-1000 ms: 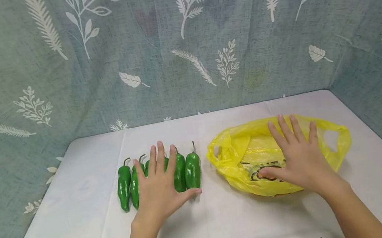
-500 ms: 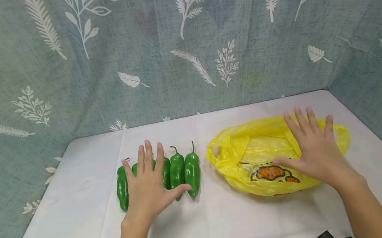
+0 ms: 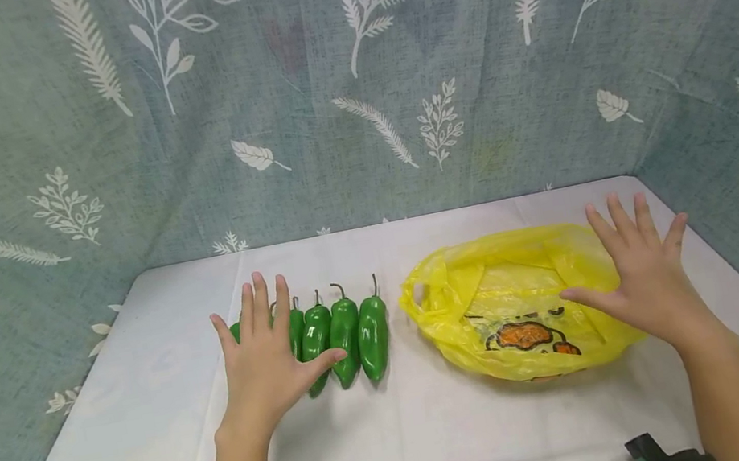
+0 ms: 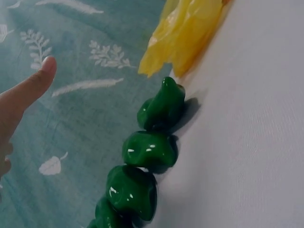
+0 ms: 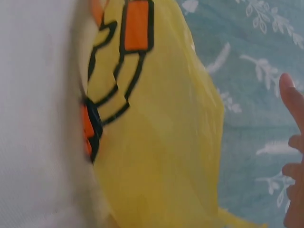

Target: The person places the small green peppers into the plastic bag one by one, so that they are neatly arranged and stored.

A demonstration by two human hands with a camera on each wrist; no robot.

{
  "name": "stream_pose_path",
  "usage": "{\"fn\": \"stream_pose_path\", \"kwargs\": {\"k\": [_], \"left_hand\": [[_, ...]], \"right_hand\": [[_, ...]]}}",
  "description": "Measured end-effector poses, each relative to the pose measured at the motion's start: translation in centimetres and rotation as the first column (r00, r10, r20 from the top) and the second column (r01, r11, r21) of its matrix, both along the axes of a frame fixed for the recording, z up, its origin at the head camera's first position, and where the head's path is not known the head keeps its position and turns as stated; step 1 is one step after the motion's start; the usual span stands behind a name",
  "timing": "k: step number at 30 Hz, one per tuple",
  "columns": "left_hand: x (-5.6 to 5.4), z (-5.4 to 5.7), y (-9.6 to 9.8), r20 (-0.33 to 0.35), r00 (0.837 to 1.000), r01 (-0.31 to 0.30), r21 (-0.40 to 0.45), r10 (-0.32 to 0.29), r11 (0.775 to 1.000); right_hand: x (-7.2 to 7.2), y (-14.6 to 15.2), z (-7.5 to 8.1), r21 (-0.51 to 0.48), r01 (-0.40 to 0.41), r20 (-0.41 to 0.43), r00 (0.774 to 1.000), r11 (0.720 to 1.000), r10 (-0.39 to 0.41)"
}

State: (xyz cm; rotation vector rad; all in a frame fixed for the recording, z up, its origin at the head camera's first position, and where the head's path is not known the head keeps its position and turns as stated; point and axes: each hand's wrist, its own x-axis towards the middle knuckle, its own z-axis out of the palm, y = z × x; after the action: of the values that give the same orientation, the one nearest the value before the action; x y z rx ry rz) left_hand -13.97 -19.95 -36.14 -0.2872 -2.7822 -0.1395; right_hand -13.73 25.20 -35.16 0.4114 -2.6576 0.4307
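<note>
Several glossy green peppers (image 3: 374, 337) with thin stems lie side by side on the white-covered table, also close up in the left wrist view (image 4: 150, 151). My left hand (image 3: 262, 367) is held above the left part of the row, fingers spread, holding nothing and hiding some of the peppers. To the right lies a crumpled yellow plastic bag (image 3: 516, 296) with an orange and black print, its left handle loop visible. Over its right end my right hand (image 3: 652, 285) is spread with nothing in it, covering that handle. In the right wrist view the bag (image 5: 166, 133) fills the middle.
The table (image 3: 407, 453) is covered with a white cloth. A grey-green curtain (image 3: 291, 113) with white leaf prints hangs behind it and along both sides. Dark camera mounts (image 3: 660, 455) show below the wrists.
Both hands have moved apart, the left one leftward and the right one rightward, fingers still spread. More peppers and more of the bag's print are uncovered. The peppers and bag stay in place.
</note>
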Motion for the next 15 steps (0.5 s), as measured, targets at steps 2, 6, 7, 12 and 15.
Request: {"fn": "stream_pose_path", "kwargs": {"k": [2, 6, 7, 12, 15], "left_hand": [[-0.1, -0.1, -0.2, 0.004, 1.000, -0.012, 0.003, 0.012, 1.000], [-0.4, -0.4, -0.8, 0.013, 1.000, -0.023, 0.019, 0.022, 1.000], [-0.4, -0.4, -1.0, 0.014, 1.000, -0.022, 0.027, 0.022, 0.999], [-0.6, -0.7, -2.1, -0.010, 1.000, -0.003, 0.091, 0.004, 0.996], [-0.6, -0.8, -2.8, -0.029, 1.000, -0.005, 0.120, 0.009, 0.993]], "right_hand": [[-0.2, 0.7, -0.2, -0.057, -0.033, -0.012, 0.999, 0.998, 0.032], [-0.5, 2.1, -0.8, -0.192, -0.112, -0.032, 0.994, 0.975, 0.107], [-0.5, 2.4, -0.9, -0.223, -0.124, -0.035, 0.992, 0.967, 0.119], [-0.7, 3.7, -1.1, -0.283, -0.103, -0.013, 0.995, 0.954, 0.103], [-0.6, 4.4, -1.2, -0.320, -0.104, -0.002, 0.994, 0.942, 0.109]]}}
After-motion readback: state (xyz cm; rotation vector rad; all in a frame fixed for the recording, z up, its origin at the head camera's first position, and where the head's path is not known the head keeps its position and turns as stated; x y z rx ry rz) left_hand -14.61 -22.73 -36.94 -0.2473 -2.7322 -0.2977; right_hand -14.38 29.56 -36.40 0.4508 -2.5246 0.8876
